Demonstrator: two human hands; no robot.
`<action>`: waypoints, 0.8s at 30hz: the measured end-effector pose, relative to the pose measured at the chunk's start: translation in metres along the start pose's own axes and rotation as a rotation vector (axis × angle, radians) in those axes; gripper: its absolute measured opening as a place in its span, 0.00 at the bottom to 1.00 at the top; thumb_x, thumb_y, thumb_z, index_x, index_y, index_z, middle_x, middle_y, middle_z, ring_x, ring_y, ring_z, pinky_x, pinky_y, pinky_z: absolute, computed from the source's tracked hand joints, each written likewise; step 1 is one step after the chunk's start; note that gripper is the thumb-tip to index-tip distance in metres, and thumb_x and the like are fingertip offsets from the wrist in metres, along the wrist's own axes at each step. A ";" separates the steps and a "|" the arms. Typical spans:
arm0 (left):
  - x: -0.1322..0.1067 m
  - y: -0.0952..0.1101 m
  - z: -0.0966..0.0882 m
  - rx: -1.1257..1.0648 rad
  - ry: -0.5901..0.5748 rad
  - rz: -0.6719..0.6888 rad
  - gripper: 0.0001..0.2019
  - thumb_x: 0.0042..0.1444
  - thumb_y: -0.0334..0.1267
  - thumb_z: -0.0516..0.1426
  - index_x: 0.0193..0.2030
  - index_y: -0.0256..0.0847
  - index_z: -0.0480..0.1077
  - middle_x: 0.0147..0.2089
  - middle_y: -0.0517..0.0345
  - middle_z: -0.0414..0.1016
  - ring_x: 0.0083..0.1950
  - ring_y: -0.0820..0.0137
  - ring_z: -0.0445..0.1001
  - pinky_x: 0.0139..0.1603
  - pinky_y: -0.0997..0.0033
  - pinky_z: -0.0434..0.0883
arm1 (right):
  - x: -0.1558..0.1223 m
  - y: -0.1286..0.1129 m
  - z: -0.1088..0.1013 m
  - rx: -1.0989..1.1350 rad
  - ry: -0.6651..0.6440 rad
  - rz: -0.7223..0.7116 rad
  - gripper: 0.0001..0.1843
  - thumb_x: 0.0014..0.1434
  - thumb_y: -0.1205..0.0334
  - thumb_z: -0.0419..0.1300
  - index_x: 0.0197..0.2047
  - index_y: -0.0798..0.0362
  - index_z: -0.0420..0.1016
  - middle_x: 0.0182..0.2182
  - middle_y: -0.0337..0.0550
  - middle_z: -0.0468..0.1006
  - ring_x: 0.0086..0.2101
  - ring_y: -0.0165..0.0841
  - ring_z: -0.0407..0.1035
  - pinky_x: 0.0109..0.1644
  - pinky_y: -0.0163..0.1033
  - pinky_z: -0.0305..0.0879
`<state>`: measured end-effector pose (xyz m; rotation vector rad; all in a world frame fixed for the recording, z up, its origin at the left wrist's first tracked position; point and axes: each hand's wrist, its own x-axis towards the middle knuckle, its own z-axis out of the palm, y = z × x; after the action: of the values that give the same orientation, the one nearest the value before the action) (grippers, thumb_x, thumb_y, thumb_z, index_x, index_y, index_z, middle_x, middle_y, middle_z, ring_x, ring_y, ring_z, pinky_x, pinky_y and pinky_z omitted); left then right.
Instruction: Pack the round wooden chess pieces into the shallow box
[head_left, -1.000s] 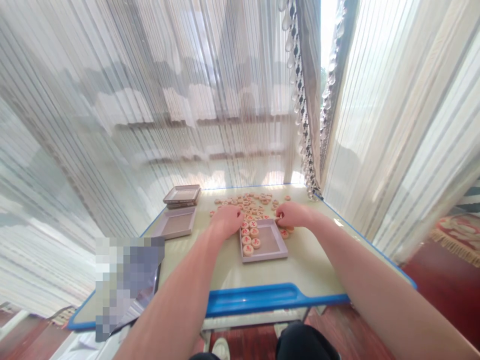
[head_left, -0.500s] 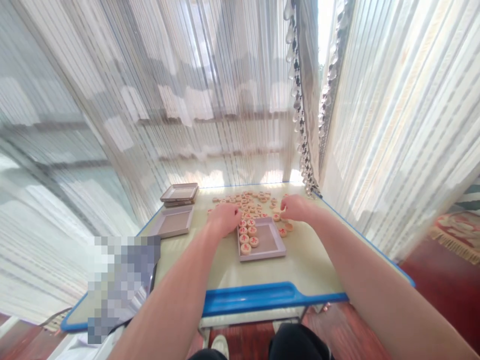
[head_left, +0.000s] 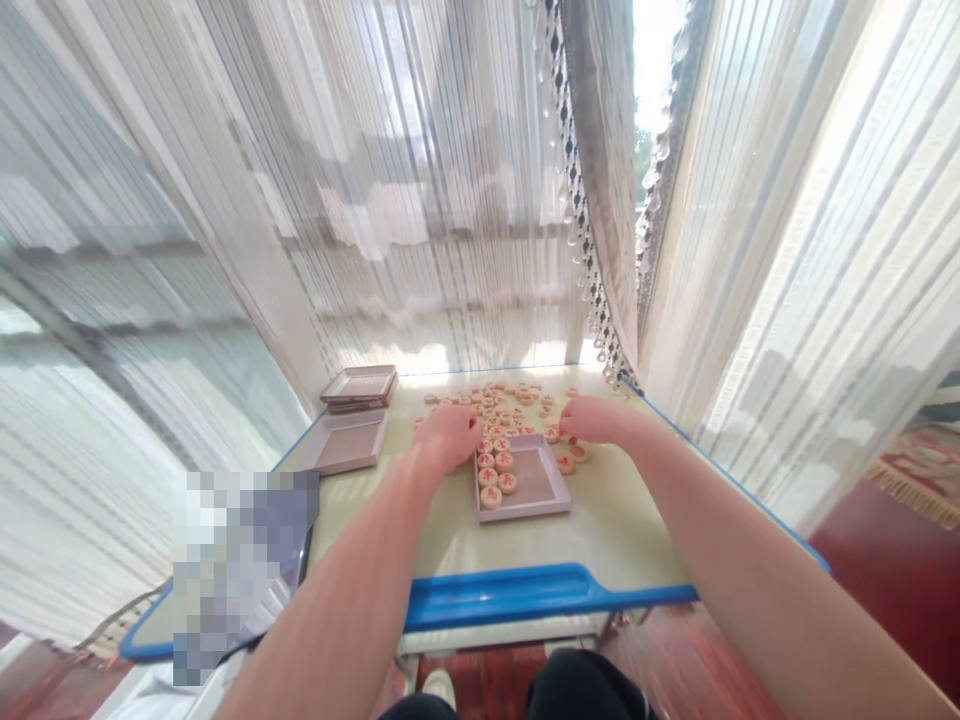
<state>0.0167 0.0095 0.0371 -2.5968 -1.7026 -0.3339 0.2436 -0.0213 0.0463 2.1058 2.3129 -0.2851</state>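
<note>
Your left hand (head_left: pixel 452 437) is by the shallow lilac square tray (head_left: pixel 536 475); your right hand (head_left: pixel 589 419), by round cream discs (head_left: pixel 565 464); fingers curled; pinching, I cannot tell.

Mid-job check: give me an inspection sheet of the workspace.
Surface: pale tabletop with blue edging.
Job's things: front tray holds red-marked round pieces along its left side; loose pieces lie beyond and right of it.
Clutter: second tray and tray stack at far left; pixelated item nearer.
Hands: left hand beside front tray's far-left corner; right hand near loose pieces; grips unclear.
Cables: nothing seen.
Surroundings: sheer striped curtains, reddish floor.
</note>
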 end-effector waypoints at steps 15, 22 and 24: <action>-0.003 0.001 -0.003 -0.005 0.013 -0.031 0.16 0.54 0.42 0.45 0.26 0.40 0.71 0.31 0.54 0.76 0.33 0.67 0.71 0.29 0.72 0.61 | -0.016 0.006 -0.007 0.037 -0.176 0.125 0.09 0.46 0.60 0.57 0.26 0.56 0.75 0.24 0.44 0.78 0.23 0.32 0.70 0.26 0.35 0.62; -0.004 0.004 -0.007 0.011 -0.026 -0.055 0.16 0.54 0.41 0.45 0.29 0.40 0.72 0.35 0.52 0.77 0.35 0.67 0.72 0.33 0.72 0.63 | -0.021 0.000 -0.009 0.054 -0.179 0.127 0.14 0.44 0.59 0.59 0.36 0.55 0.75 0.23 0.42 0.76 0.24 0.32 0.70 0.25 0.34 0.60; -0.003 0.002 -0.007 0.017 -0.015 -0.073 0.16 0.54 0.40 0.45 0.29 0.40 0.73 0.35 0.51 0.77 0.35 0.67 0.72 0.33 0.72 0.63 | -0.020 -0.001 -0.009 0.026 -0.119 0.123 0.16 0.44 0.59 0.59 0.38 0.54 0.75 0.25 0.42 0.76 0.26 0.32 0.70 0.26 0.34 0.59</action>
<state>0.0167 0.0052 0.0439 -2.5364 -1.8008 -0.3006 0.2456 -0.0400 0.0579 2.1671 2.1174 -0.4284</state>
